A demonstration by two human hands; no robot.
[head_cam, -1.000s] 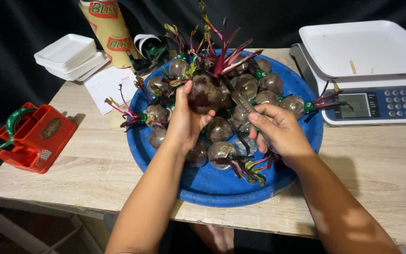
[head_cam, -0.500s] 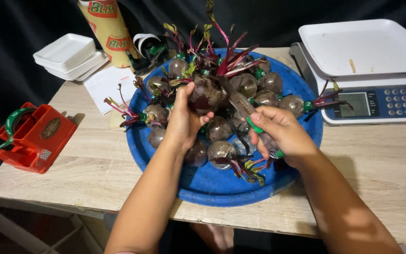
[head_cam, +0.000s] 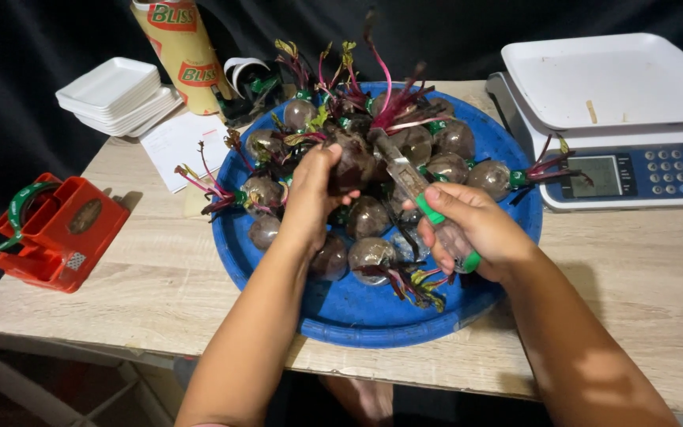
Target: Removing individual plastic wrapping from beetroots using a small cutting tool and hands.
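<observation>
Head view, looking down on a wooden surface (head_cam: pixel 642 269). The left hand (head_cam: pixel 314 194) is clamped around a dark beetroot (head_cam: pixel 355 162), lifted just above the heap in a round blue tray (head_cam: pixel 357 312). The right hand (head_cam: pixel 476 229) is closed around the green-banded handle of a knife (head_cam: pixel 413 186), whose blade angles up to touch the held beetroot near its reddish stalks (head_cam: pixel 393 111).

Progress, as judged from the layout: trimming appears to be at an early or middle stage. Most beetroots in the tray keep their stalks, each bound with a green band; a small bunch of cut stalks and leaves (head_cam: pixel 420 283) lies near the tray's front rim. The white scale pan (head_cam: pixel 618 79) bears only a small scrap, and the stack of white foam trays (head_cam: pixel 120 95) at far left carries nothing.

Hard to make out: the blade's edge against the root is blurred, so whether it has entered cannot be told. Both forearms are cut off by the lower frame. A red tape dispenser (head_cam: pixel 57 233) sits at left.
</observation>
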